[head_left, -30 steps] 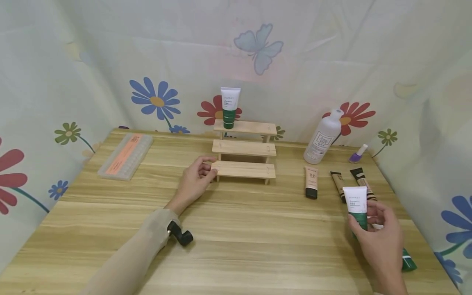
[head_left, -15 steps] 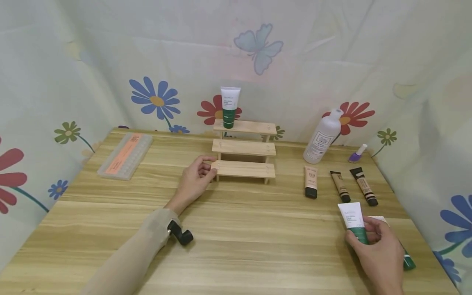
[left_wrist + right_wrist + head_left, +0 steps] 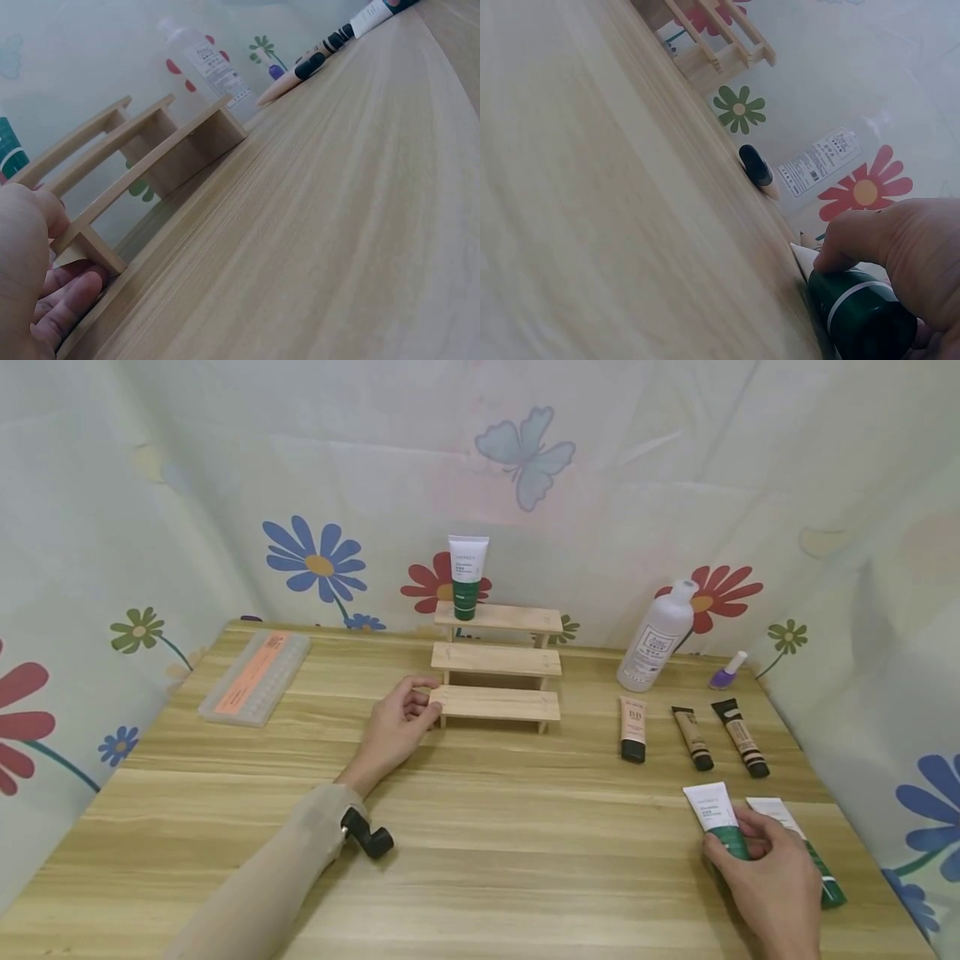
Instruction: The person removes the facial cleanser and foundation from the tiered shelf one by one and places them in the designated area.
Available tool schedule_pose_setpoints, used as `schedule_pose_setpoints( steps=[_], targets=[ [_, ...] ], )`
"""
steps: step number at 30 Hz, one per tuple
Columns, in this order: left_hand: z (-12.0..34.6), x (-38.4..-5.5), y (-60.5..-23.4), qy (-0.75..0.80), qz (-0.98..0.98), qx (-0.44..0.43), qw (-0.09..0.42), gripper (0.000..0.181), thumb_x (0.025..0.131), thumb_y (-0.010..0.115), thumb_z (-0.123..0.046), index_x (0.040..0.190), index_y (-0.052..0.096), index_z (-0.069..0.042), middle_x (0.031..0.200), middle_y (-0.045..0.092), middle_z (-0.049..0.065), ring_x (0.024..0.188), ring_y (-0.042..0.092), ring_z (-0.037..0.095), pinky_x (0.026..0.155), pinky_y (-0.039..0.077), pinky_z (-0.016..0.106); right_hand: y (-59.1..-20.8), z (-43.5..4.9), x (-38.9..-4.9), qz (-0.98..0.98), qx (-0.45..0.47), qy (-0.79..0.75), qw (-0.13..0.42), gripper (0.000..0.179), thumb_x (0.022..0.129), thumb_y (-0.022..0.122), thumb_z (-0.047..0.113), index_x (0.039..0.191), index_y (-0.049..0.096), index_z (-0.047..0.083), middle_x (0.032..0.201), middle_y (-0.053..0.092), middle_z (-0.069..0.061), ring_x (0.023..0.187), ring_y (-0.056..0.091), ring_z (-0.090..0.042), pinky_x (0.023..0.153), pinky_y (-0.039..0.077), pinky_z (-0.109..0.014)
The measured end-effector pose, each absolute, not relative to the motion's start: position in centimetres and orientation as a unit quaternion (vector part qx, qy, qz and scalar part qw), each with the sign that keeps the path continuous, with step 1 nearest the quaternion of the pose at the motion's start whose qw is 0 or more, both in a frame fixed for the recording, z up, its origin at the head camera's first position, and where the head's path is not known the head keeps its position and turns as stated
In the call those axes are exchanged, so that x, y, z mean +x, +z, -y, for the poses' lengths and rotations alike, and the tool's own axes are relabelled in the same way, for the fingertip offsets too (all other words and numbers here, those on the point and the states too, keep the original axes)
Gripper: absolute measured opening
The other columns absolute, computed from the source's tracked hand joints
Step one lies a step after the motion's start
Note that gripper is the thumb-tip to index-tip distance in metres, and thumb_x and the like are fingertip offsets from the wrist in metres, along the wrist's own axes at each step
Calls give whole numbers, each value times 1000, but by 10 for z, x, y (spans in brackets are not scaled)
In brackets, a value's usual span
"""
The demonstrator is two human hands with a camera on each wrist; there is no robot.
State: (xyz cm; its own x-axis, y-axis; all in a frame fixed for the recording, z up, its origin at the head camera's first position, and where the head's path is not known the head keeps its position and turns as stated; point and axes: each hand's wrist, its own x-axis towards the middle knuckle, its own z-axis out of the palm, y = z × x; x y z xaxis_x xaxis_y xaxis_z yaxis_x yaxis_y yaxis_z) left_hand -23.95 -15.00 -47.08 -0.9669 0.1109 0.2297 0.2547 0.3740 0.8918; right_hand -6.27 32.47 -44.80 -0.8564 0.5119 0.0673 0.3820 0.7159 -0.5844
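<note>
My left hand [image 3: 397,722] pinches the left end of the bottom tier of a three-step wooden display stand [image 3: 498,706]; in the left wrist view its fingers curl by the stand's leg [image 3: 101,251]. A white-and-green squeeze tube [image 3: 467,578] stands cap down on the top tier. At the right, my right hand [image 3: 772,872] holds a matching squeeze tube [image 3: 716,818] between thumb and fingers, tilted and low over the table. The right wrist view shows its green cap end [image 3: 862,319] close to the tabletop. A third such tube [image 3: 828,881] lies just right of that hand, partly hidden by it.
Behind the right hand lie a pink BB cream tube [image 3: 633,731] and two beige tubes with black ends, one nearer [image 3: 692,739] and one farther right [image 3: 741,739]. A clear bottle [image 3: 656,639] and purple nail polish [image 3: 727,671] stand behind. A flat plastic case [image 3: 255,681] lies left.
My right hand has lowered the tube toward the table and tipped its white end to the left, uncovering the beige tubes and the tube beside it. The left hand has stayed put.
</note>
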Motion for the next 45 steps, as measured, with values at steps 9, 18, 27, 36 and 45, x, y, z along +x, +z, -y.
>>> schedule_pose_setpoints(
  steps=[9,18,27,36,45],
  targets=[
    [150,-240,-470,-550,824,-115,67,32,111,71,-23,143,67,-17,109,78,11,91,74,25,76,56,26,-446,-325,-61,919,-242,287,121,64,90,89,29,147,69,4,131,69,-20,109,63,-28,82,41,-32],
    [151,-240,-469,-551,824,-113,63,32,111,71,-23,142,67,-17,109,78,11,92,74,25,75,56,25,-443,-322,-61,910,-253,296,140,65,91,88,26,148,67,4,139,69,-20,112,64,-32,84,42,-34],
    [150,-240,-469,-549,826,-109,63,32,111,72,-23,142,67,-17,109,78,11,92,75,25,76,57,25,-441,-318,-61,893,-265,319,175,70,93,88,29,155,63,10,146,65,-17,126,62,-35,99,40,-41],
    [150,-240,-469,-559,819,-112,63,31,111,72,-23,141,68,-18,108,79,12,90,75,27,74,57,26,-418,-312,-70,885,-236,343,207,84,92,92,33,167,54,25,160,60,-13,139,62,-36,95,47,-22],
    [150,-239,-470,-552,825,-106,61,32,111,72,-24,142,68,-20,109,78,10,91,74,25,75,57,27,-379,-284,-113,870,-112,380,292,88,90,96,26,166,52,27,162,58,0,140,63,-29,99,49,-8]
  ],
)
